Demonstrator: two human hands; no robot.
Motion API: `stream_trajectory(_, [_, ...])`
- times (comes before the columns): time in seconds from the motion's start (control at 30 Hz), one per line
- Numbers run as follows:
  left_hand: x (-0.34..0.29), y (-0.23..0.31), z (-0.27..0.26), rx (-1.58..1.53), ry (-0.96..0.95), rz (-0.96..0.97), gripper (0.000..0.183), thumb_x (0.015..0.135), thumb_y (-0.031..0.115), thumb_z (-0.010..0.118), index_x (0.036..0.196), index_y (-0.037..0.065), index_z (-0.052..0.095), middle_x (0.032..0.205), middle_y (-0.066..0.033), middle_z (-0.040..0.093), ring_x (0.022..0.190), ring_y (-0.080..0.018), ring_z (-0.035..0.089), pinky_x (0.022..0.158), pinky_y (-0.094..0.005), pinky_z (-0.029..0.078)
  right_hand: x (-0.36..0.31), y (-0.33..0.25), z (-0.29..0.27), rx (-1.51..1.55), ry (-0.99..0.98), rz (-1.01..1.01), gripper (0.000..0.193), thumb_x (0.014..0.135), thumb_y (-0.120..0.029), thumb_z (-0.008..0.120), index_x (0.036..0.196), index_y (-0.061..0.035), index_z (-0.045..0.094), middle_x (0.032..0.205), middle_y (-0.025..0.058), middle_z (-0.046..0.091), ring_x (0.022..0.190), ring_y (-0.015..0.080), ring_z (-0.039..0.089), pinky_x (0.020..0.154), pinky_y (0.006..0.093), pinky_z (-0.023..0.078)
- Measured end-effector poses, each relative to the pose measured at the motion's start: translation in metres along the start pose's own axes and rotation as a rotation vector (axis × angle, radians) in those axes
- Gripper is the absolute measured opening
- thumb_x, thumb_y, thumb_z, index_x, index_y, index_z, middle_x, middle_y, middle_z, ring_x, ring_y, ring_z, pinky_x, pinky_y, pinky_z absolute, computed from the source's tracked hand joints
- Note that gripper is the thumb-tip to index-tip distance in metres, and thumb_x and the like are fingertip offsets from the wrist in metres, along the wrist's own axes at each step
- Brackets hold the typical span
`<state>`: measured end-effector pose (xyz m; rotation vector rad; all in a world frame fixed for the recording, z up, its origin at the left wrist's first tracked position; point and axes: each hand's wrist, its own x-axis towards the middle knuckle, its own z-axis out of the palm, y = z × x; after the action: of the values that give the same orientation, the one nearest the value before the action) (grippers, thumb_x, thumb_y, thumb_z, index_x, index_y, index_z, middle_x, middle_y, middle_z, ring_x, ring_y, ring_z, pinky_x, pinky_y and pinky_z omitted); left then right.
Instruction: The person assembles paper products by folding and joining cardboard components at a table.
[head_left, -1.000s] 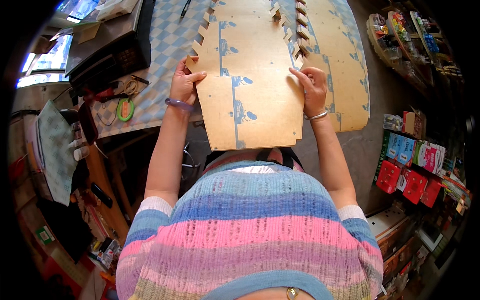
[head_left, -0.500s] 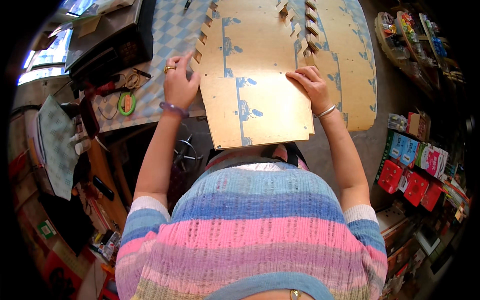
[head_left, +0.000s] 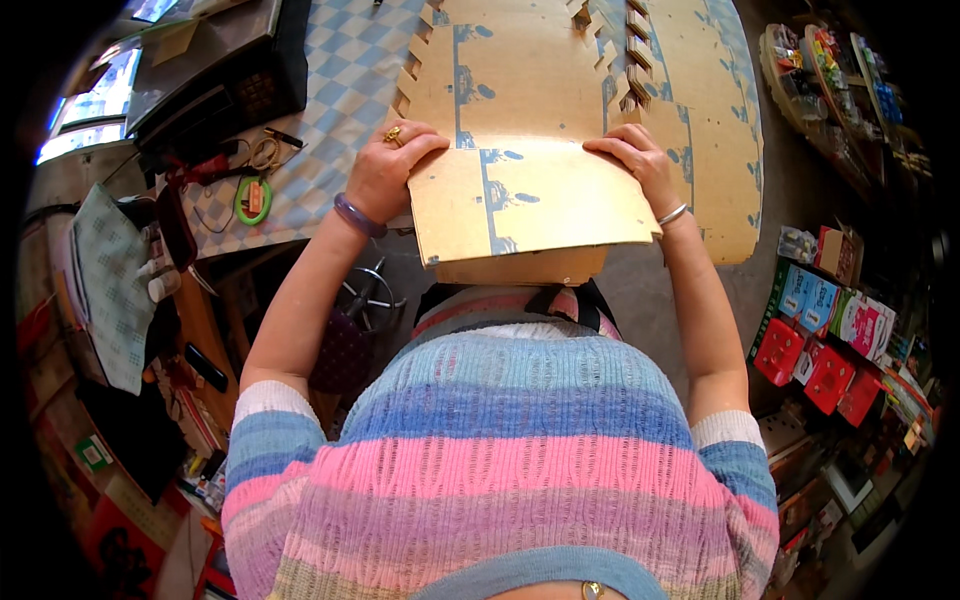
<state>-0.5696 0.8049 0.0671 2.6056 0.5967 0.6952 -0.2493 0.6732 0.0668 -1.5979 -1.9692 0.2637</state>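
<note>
A long tan cardboard sheet [head_left: 572, 205] with blue print lies before me, its near end bent along a crosswise line and its front edge lifted. Another cardboard edge [head_left: 520, 270] shows beneath that raised edge. My left hand [head_left: 385, 172] grips the sheet's left side, fingers on top near the bend and the thumb hidden. On the opposite side my right hand [head_left: 640, 168] holds the right edge, its fingertips pressed on the top face. Small cut flaps stick up along both long sides farther away.
Right of the sheet lies a second spread of printed cardboard [head_left: 728, 150]. A checked tablecloth [head_left: 345, 90] covers the table at left, with a green tape ring [head_left: 265, 203], scissors [head_left: 264, 155] and a black box-shaped appliance [head_left: 225, 90]. Shelves of packets [head_left: 825, 90] stand at far right.
My left hand has moved right, from beside the sheet onto its edge. The near end has bent and its front edge has risen, uncovering the cardboard beneath. My right hand has shifted slightly right.
</note>
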Motion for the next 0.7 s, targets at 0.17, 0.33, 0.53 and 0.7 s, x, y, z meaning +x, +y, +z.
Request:
stream_trajectory(0.17, [0.003,-0.004,0.005,-0.215,0.065,-0.207,0.032,0.076,0.013,0.073,0.106,0.01,0.061,0.082,-0.0072,0.067,0.079,-0.0275,0.065,0.071,-0.0345,0.052,0.005,0.002,-0.003,0.111,-0.01,0.167,0.02,0.076,-0.018,0.071,0.094,-0.0093,0.067,0.083,0.0054,0.065,0.08,0.0239,0.063,0.07,0.0332,0.051])
stream_trajectory(0.33, [0.013,-0.002,0.008,-0.077,0.079,-0.399,0.048,0.077,0.028,0.076,0.11,0.004,0.05,0.08,-0.0171,0.066,0.074,-0.0379,0.064,0.063,-0.0435,0.051,0.012,0.0,-0.001,0.128,0.033,0.358,0.029,0.074,-0.027,0.078,0.091,-0.0069,0.067,0.069,0.0088,0.063,0.057,0.024,0.059,0.055,0.0318,0.047])
stream_trajectory(0.53, [0.034,-0.001,0.006,-0.011,0.003,-0.597,0.053,0.076,0.03,0.077,0.111,0.002,0.048,0.082,-0.0212,0.066,0.079,-0.0412,0.064,0.069,-0.0461,0.051,0.028,0.0,0.003,0.071,-0.014,0.54,0.043,0.075,-0.032,0.079,0.096,-0.0003,0.059,0.076,0.0131,0.064,0.065,0.0269,0.062,0.06,0.0352,0.048])
stream_trajectory(0.7, [0.035,-0.019,0.013,0.046,-0.053,-0.551,0.07,0.073,0.033,0.079,0.123,-0.003,0.046,0.104,-0.0264,0.062,0.096,-0.0402,0.061,0.082,-0.0432,0.049,0.036,0.002,0.01,-0.042,-0.04,0.593,0.066,0.072,-0.042,0.079,0.111,0.0027,0.05,0.095,0.02,0.061,0.079,0.0333,0.062,0.069,0.0373,0.051])
